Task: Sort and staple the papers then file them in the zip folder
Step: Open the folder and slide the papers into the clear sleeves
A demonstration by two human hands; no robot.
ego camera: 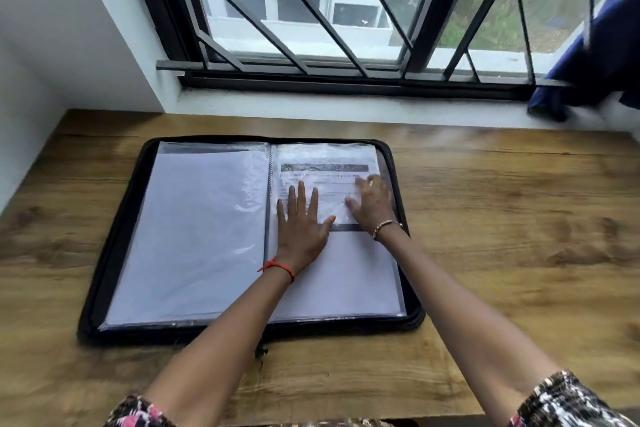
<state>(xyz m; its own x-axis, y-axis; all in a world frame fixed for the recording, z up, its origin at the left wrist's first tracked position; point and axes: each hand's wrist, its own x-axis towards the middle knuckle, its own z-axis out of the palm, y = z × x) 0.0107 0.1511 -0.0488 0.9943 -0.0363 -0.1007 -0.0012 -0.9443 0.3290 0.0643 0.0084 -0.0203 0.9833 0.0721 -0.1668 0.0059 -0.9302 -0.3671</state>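
Head view
- The zip folder [166, 334] lies open and flat on the wooden table [519, 218], its black zipped edge running all round the clear plastic sleeves.
- On the folder's left page, a sleeve holds a blank white sheet [194, 236].
- On the folder's right page, a printed paper [322, 166] with a dark banner across its top sits under clear plastic, in the upper half of the page.
- The left hand [301, 229] lies palm down on the right page, just beside the folder's spine. Its fingers [301, 194] are straight and slightly spread, and the thumb reaches out onto the printed paper.
- The right hand [372, 208] rests on the same paper, near the folder's right edge. It is blurred, but its fingers [372, 180] look loosely spread and hold nothing.
- A red thread [280, 267] circles the left wrist and a beaded bracelet [386, 227] the right.
- Beyond the folder stands a window with a black grille [311, 10].
- A blue cloth [588, 62] hangs beyond the folder's far right corner, at the sill.
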